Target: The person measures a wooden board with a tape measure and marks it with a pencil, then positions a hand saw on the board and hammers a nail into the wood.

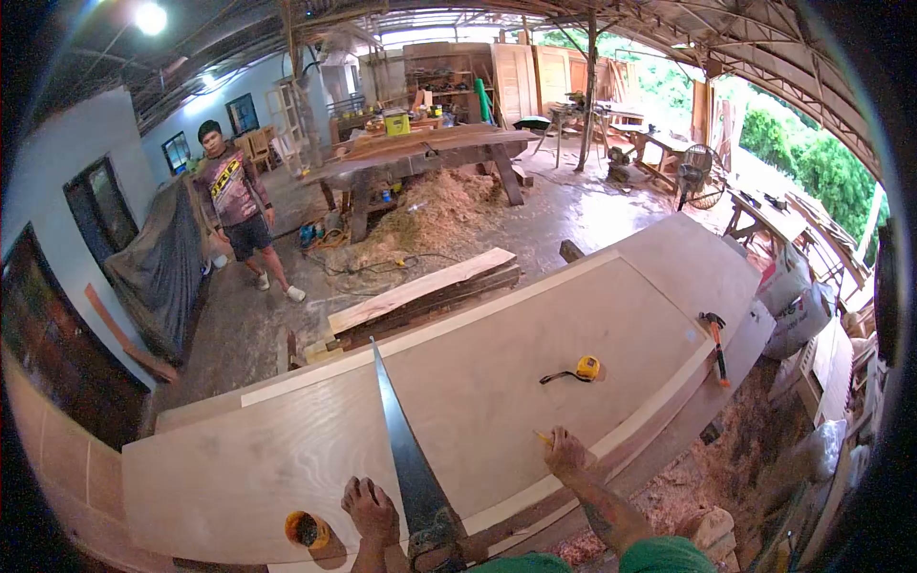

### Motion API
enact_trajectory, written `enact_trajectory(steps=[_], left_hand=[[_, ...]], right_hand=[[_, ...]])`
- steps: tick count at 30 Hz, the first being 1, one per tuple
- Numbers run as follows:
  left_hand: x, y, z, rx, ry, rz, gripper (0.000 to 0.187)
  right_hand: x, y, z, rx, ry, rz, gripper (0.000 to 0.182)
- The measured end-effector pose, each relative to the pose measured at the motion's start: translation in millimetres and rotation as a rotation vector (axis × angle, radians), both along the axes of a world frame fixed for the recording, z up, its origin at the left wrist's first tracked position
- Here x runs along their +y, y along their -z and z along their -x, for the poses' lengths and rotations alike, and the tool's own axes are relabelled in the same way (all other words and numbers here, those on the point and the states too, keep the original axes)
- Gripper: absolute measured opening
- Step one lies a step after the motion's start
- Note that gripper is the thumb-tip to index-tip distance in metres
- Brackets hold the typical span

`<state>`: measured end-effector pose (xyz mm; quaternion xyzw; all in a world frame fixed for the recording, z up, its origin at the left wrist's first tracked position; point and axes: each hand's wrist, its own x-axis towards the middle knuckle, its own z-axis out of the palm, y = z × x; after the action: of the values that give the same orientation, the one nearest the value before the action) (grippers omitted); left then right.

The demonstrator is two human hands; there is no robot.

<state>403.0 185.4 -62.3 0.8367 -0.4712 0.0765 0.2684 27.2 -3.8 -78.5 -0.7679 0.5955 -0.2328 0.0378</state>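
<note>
A large pale plywood sheet (497, 382) lies across the workbench in front of me. On it rests a long steel square (406, 449), its blade running away from me. My left hand (371, 511) presses flat on the sheet just left of the square's base. My right hand (565, 452) holds a yellow pencil (543, 438) with its tip on the sheet, to the right of the square. A yellow tape measure (586, 368) with its strap lies farther out on the sheet.
A hammer (716, 344) lies near the sheet's right end. A small orange-rimmed cup (306, 528) sits by my left hand. A person (239, 205) stands at the far left on the floor. Planks (420, 291) and a sawdust pile (435, 215) lie beyond the bench.
</note>
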Motion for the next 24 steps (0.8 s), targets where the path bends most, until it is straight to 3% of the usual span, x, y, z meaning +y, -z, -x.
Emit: enact_trajectory(steps=[11, 14, 18, 19, 21, 23, 24], left_hand=[[-3.1, 3.5, -2.1, 0.013, -0.017, 0.004, 0.032], [-2.4, 0.2, -1.8, 0.02, -0.011, -0.001, 0.031], [-5.0, 9.6, -1.8, 0.018, -0.028, 0.016, 0.03], [-6.5, 33.6, -9.5, -0.101, 0.008, 0.001, 0.03], [1.8, 34.8, -14.4, -0.224, -0.013, -0.02, 0.029], [-3.2, -9.0, 3.2, 0.009, -0.018, 0.053, 0.029], [-4.3, 0.6, -1.3, -0.008, -0.021, 0.029, 0.029]], right_hand=[[-0.8, 4.4, 5.1, 0.006, 0.015, -0.041, 0.019], [1.2, 11.8, 12.3, 0.192, -0.141, 0.061, 0.02], [5.2, 15.8, 15.5, 0.045, 0.019, -0.09, 0.022], [7.9, 10.7, 15.6, 0.067, -0.006, -0.075, 0.024], [11.9, -3.0, 10.6, 0.11, -0.085, -0.042, 0.028], [10.2, -16.9, 8.7, 0.133, -0.171, -0.008, 0.03], [10.6, -23.1, 12.7, 0.115, -0.211, -0.012, 0.024]])
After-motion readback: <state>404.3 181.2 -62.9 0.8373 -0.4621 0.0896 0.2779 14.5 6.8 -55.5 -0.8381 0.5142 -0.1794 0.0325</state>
